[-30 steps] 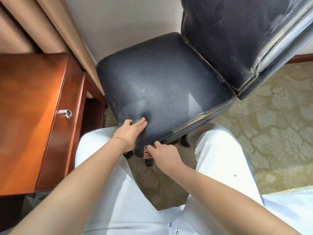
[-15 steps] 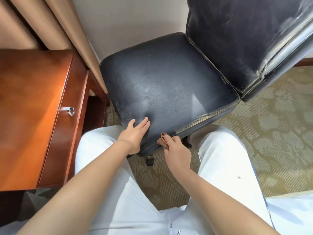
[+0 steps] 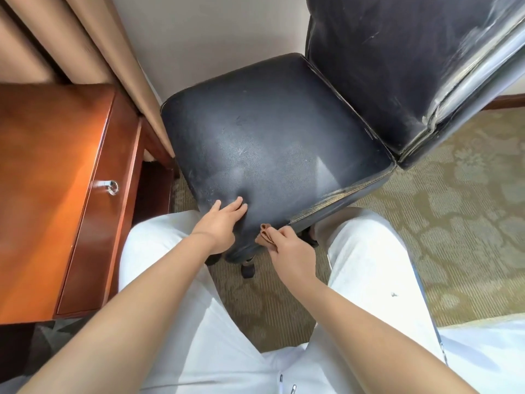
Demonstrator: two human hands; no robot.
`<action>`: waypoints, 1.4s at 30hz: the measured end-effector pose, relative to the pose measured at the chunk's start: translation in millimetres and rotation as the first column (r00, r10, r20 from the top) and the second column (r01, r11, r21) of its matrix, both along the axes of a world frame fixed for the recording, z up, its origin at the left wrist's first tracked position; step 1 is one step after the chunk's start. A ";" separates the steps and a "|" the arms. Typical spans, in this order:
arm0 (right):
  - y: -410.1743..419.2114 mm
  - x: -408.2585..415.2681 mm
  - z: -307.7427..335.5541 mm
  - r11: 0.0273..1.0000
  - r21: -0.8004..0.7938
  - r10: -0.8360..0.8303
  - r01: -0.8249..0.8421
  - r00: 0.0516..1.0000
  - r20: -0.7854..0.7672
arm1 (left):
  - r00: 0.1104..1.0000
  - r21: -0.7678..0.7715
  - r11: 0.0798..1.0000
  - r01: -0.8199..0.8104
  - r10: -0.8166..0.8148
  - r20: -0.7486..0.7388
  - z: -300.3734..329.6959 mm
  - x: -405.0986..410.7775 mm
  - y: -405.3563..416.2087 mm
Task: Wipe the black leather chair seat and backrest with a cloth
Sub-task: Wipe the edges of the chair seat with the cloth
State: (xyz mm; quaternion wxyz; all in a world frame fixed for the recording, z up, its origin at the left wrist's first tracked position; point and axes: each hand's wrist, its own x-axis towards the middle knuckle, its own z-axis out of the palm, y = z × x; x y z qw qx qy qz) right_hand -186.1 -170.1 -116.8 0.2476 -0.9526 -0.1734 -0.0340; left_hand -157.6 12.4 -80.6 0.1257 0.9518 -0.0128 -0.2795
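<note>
A person's left hand (image 3: 220,226) rests flat on the front edge of a black chair seat (image 3: 272,155) while the right hand (image 3: 292,254) pinches a brown cloth (image 3: 264,236) against it, beside a wooden desk (image 3: 51,177).

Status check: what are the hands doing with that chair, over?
Left hand flat on seat front. Right hand pinching brown cloth at seat corner. Nothing in the way.

No readable text anywhere.
</note>
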 end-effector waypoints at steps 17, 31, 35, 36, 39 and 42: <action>-23.7 16.0 9.2 0.965 -0.109 -0.255 0.237 0.948 -0.193 | 0.999 0.236 0.971 0.045 -0.051 0.017 5.2 6.3 -27.2; -32.8 24.4 20.4 0.973 -0.182 -0.189 0.145 0.949 -0.254 | 0.997 0.350 0.934 0.065 -0.076 0.018 0.6 2.3 -41.5; -26.6 16.1 19.9 0.981 -0.182 -0.108 0.064 0.964 -0.242 | 0.998 0.354 0.933 0.059 -0.069 0.015 0.3 1.7 -42.3; -28.9 17.7 18.9 0.983 -0.169 -0.108 0.068 0.965 -0.240 | 0.997 0.357 0.932 0.060 -0.069 0.015 0.2 1.6 -42.5; -36.4 29.1 22.0 0.941 -0.141 -0.338 0.309 0.884 -0.324 | 0.997 0.356 0.933 0.059 -0.070 0.019 0.9 2.5 -43.0; -30.2 21.7 23.5 0.979 -0.183 -0.142 0.088 0.941 -0.306 | 0.998 0.355 0.933 0.054 -0.063 0.014 1.1 2.1 -43.7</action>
